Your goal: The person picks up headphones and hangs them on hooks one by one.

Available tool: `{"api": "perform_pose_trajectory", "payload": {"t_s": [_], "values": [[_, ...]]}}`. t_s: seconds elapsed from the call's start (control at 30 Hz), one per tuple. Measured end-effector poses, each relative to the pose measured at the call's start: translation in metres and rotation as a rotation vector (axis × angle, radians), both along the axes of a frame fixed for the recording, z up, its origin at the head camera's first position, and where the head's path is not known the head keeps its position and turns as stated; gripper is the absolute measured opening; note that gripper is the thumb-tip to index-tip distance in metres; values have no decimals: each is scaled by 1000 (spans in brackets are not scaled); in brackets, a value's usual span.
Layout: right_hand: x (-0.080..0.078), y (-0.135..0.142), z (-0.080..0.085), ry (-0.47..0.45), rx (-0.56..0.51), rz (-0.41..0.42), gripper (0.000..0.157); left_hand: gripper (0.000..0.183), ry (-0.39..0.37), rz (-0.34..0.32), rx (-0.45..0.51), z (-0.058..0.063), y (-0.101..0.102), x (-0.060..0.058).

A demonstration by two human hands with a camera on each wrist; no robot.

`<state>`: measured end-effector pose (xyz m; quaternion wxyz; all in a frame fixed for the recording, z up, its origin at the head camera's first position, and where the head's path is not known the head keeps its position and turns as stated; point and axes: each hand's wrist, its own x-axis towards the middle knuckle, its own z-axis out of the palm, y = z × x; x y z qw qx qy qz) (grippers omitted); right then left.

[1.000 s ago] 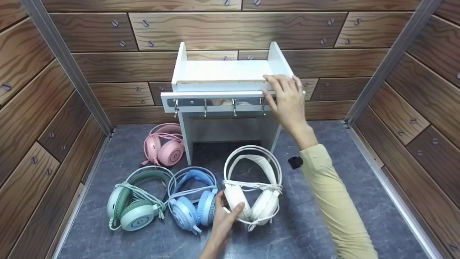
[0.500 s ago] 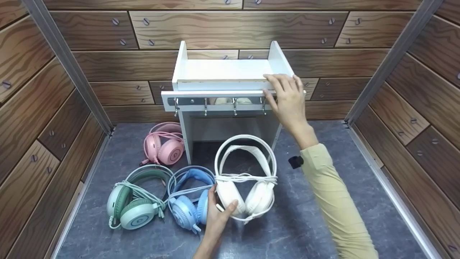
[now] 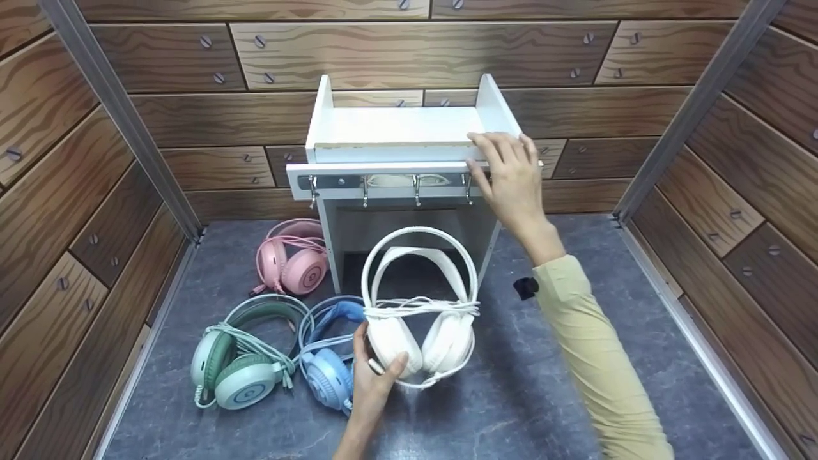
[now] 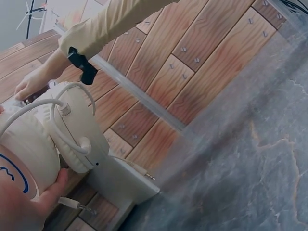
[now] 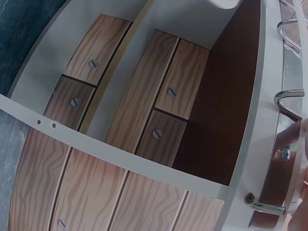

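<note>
My left hand [image 3: 372, 383] holds white headphones [image 3: 391, 345] by one ear cup, headband up, in front of a small white shelf unit [image 3: 402, 124]. A white cable is wrapped around them. In the left wrist view, the thumb presses the ear cup [image 4: 79, 130] and a plug [image 4: 72, 203] dangles below. My right hand [image 3: 511, 185] grips the shelf's upper front edge at its right end, over a rail [image 3: 335, 181] with several metal hooks [image 3: 365, 191]. The right wrist view shows hooks [image 5: 288, 100] up close, the hand only at the right edge.
Pink headphones [image 3: 303, 271] lie at the shelf's left foot. Green headphones [image 3: 246, 383] and blue headphones [image 3: 326, 377] lie nearer, the blue pair partly hidden by my left hand and the white pair. Wood-patterned walls [image 3: 415, 54] enclose the grey floor [image 3: 549, 383].
My left hand has lifted the white headphones and carried them left, towards the shelf front. Their reflection now shows in the hook rail. My right hand stays in place.
</note>
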<state>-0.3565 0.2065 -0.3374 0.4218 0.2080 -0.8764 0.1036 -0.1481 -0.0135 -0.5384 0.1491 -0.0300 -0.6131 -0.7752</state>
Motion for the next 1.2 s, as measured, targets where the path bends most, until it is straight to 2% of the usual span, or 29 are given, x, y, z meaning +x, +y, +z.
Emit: {"api": "perform_pose_trajectory", "payload": {"t_s": [0.23, 0.5, 0.73, 1.03, 1.2], "values": [[0, 0, 0, 2, 3, 1, 42, 77, 79, -6, 60, 8, -10, 0], [0, 0, 1, -3, 3, 3, 41, 78, 65, 20, 64, 12, -17, 3], [0, 0, 0, -9, 5, -6, 42, 76, 107, 8, 121, 12, -28, 2], [0, 0, 1, -43, -21, 9, 44, 76, 168, 62, 107, 16, -52, 1], [-1, 0, 1, -44, -21, 10, 44, 77, 153, 94, 124, 20, -66, 0]]}}
